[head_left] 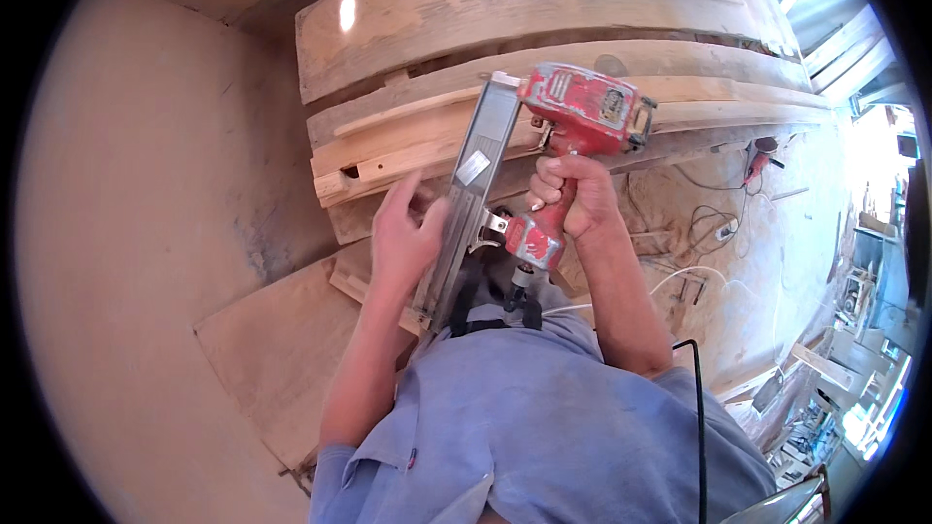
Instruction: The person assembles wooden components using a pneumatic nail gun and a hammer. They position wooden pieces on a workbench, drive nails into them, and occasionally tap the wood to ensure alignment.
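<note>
My right hand (pixel 588 198) is wrapped round the handle of a red pneumatic nail gun (pixel 582 102) with worn paint. The gun's body points up and away, and a hose fitting sits at the bottom of its handle. Its long grey metal magazine (pixel 490 131) slants down toward my waist. Just left of that magazine is my left hand (pixel 408 231), slightly blurred, with thumb and fingers apart. It appears to hold nothing; whether the fingertips touch the magazine I cannot tell.
Long wooden boards (pixel 388 150) lie across the space beyond the gun, under a wide panel (pixel 417 34). A pale hose (pixel 684 272) runs from near my waist to the right. Cables and a red-handled power tool (pixel 757 167) lie on the floor. A bare wall (pixel 146 184) stands at left.
</note>
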`<state>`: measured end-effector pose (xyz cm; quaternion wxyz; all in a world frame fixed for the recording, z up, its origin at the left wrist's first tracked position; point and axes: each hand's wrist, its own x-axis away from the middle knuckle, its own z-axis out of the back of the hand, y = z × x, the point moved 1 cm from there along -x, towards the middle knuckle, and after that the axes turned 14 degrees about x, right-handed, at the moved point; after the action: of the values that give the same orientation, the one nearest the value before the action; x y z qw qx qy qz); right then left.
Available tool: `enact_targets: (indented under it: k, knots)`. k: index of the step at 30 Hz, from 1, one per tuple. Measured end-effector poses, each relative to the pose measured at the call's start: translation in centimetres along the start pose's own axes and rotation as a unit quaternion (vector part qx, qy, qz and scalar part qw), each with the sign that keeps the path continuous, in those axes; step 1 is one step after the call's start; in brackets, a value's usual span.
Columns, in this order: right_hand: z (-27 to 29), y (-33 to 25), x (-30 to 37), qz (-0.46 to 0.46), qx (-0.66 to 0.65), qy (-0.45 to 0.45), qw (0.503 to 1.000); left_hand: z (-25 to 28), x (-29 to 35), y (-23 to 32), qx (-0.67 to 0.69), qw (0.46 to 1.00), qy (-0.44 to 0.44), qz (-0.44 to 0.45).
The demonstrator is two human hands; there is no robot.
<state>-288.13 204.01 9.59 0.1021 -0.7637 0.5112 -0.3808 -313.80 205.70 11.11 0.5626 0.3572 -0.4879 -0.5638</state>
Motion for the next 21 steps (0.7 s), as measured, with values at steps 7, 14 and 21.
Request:
enact_targets:
  k: [7, 14, 21]
  knots:
    - [3.6, 1.5, -0.4, 0.066, -0.048, 0.035, 0.996, 4.8, 9.2, -7.9, 0.139, 0.983, 0.052, 0.110]
    - [2.3, 1.4, 0.1, 0.047, -0.035, -0.023, 0.998, -2.0, -0.8, 2.5, -0.082, 0.982, -0.051, -0.164]
    - [1.8, 0.6, 0.6, 0.025, -0.011, 0.003, 1.000, -5.7, -4.3, 2.0, -0.204, 0.942, -0.133, -0.231]
